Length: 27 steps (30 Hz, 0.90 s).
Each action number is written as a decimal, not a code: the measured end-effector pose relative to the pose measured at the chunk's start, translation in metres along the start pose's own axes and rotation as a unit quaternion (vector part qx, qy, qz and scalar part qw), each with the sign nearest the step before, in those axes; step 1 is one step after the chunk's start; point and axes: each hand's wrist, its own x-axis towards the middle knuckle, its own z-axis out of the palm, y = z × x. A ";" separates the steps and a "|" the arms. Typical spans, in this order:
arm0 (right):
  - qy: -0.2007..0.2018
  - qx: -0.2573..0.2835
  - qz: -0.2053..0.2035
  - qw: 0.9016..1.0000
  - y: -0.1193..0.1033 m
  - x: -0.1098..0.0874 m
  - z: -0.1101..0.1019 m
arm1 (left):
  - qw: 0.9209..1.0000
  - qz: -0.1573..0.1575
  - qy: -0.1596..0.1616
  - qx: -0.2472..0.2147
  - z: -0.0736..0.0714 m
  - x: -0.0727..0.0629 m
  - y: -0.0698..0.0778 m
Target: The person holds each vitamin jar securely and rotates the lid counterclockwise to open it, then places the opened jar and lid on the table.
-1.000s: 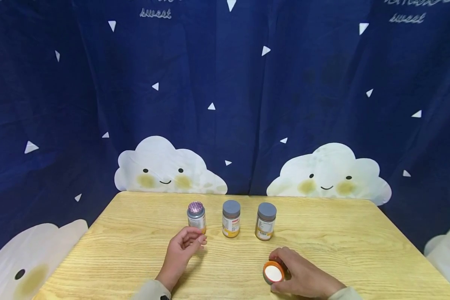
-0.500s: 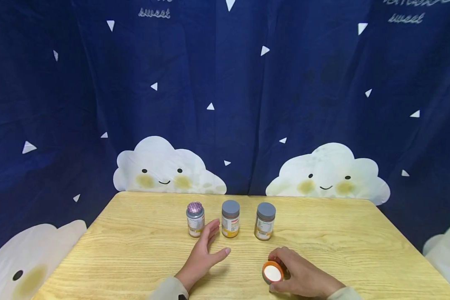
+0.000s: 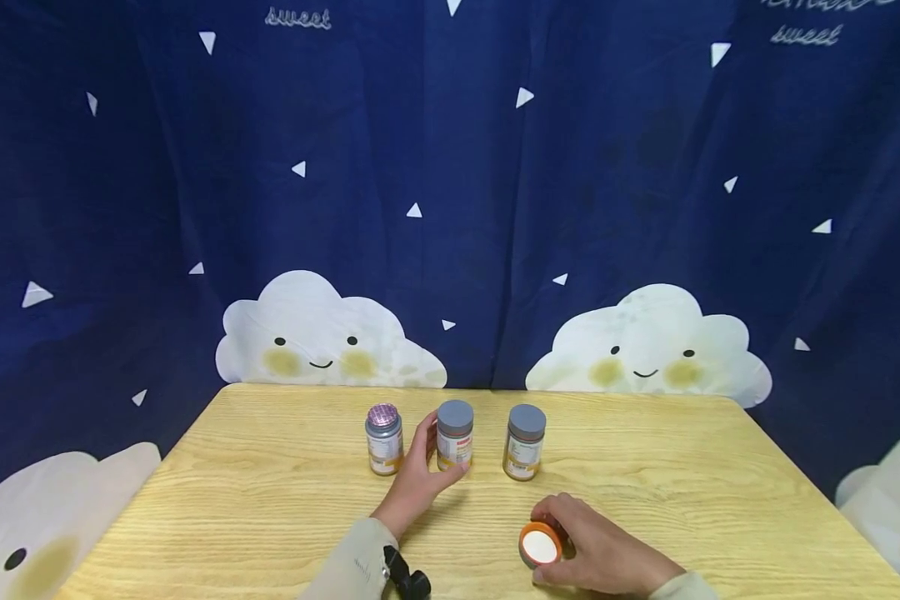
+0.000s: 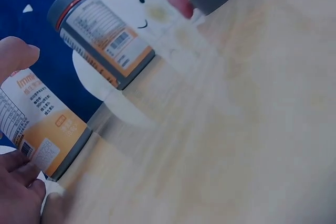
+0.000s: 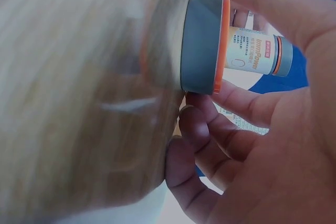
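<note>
Left hand point(image 3: 418, 479) around cylindrical bottle point(image 3: 455, 437) — grip unclear — right hand point(image 3: 592, 546) clamped on round lid point(image 3: 540, 547)

The middle bottle point(image 3: 455, 432) stands on the tabletop point(image 3: 660, 467), between the left hand's point(image 3: 418, 477) fingers and thumb. Left of it stands the left bottle point(image 3: 384, 442); right of it, the right bottle point(image 3: 525, 446). Before it, rightward, lies the cap point(image 3: 539, 547) in the right hand point(image 3: 596, 546). Behind it hangs the curtain point(image 3: 465, 192).
</note>
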 end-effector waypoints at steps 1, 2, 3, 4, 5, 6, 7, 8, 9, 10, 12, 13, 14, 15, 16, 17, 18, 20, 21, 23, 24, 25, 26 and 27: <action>0.002 -0.002 -0.002 1.000 0.000 0.000 0.000 | 1.000 -0.003 0.004 0.006 0.000 0.002 0.000; 0.003 -0.003 -0.003 1.000 -0.001 0.000 0.000 | 1.000 -0.010 0.008 0.012 0.001 0.004 -0.001; 0.003 -0.003 -0.003 1.000 -0.001 0.000 0.000 | 1.000 -0.014 0.011 0.018 0.001 0.006 -0.001; 0.004 -0.005 -0.003 1.000 -0.001 0.000 0.000 | 0.999 -0.021 0.013 0.023 0.001 0.007 -0.001; 0.003 -0.004 -0.002 1.000 -0.001 0.000 0.000 | 0.999 -0.026 0.014 0.029 0.001 0.009 -0.002; 0.002 -0.003 0.001 1.000 -0.002 0.000 0.000 | 0.999 -0.030 0.014 0.032 0.001 0.010 -0.003; 0.002 -0.003 0.003 1.000 -0.002 0.000 0.000 | 0.999 -0.032 0.014 0.036 0.001 0.011 -0.003; 0.000 -0.001 0.005 1.000 -0.002 0.000 0.000 | 0.998 -0.035 0.014 0.040 0.001 0.011 -0.004; -0.001 0.000 0.006 1.000 -0.002 0.001 0.000 | 0.998 -0.035 0.013 0.044 0.001 0.012 -0.005; -0.001 0.000 0.006 1.000 -0.002 0.000 0.000 | 0.998 -0.038 0.015 0.049 0.001 0.012 -0.006; -0.002 0.004 0.008 1.000 -0.002 0.001 0.000 | 0.997 -0.041 0.017 0.061 0.002 0.012 -0.007; -0.002 0.003 0.007 1.000 -0.002 0.001 0.001 | 0.997 -0.042 0.019 0.064 0.002 0.012 -0.007; -0.002 0.003 0.007 1.000 -0.002 0.001 0.001 | 0.996 -0.045 0.020 0.068 0.002 0.012 -0.007; -0.003 0.004 0.009 1.000 -0.002 0.001 0.001 | 0.996 -0.045 0.021 0.070 0.003 0.012 -0.007; -0.004 0.005 0.011 1.000 -0.002 0.000 0.001 | 0.996 -0.047 0.023 0.072 0.003 0.012 -0.007; -0.005 0.006 0.015 1.000 -0.002 0.000 0.000 | 0.996 -0.044 0.023 0.075 0.004 0.012 -0.007; -0.006 0.006 0.018 1.000 -0.002 0.000 0.000 | 0.996 -0.042 0.023 0.078 0.004 0.012 -0.007; -0.008 0.009 0.023 1.000 -0.003 0.000 0.000 | 0.995 -0.038 0.026 0.085 0.005 0.012 -0.007; -0.010 0.011 0.025 1.000 -0.003 0.000 0.000 | 0.995 -0.036 0.027 0.087 0.005 0.012 -0.006; -0.009 0.010 0.023 1.000 -0.003 0.000 0.000 | 0.995 -0.031 0.029 0.095 0.005 0.013 -0.007; -0.008 0.009 0.020 1.000 -0.003 0.000 0.000 | 0.994 -0.031 0.030 0.096 0.005 0.013 -0.007; -0.007 0.007 0.019 1.000 -0.004 0.000 0.000 | 0.994 -0.031 0.030 0.096 0.006 0.013 -0.007; -0.005 0.006 0.017 1.000 -0.004 0.000 0.000 | 0.994 -0.031 0.030 0.097 0.006 0.013 -0.007; -0.005 0.005 0.017 1.000 -0.003 0.000 0.000 | 0.994 -0.031 0.030 0.096 0.006 0.013 -0.007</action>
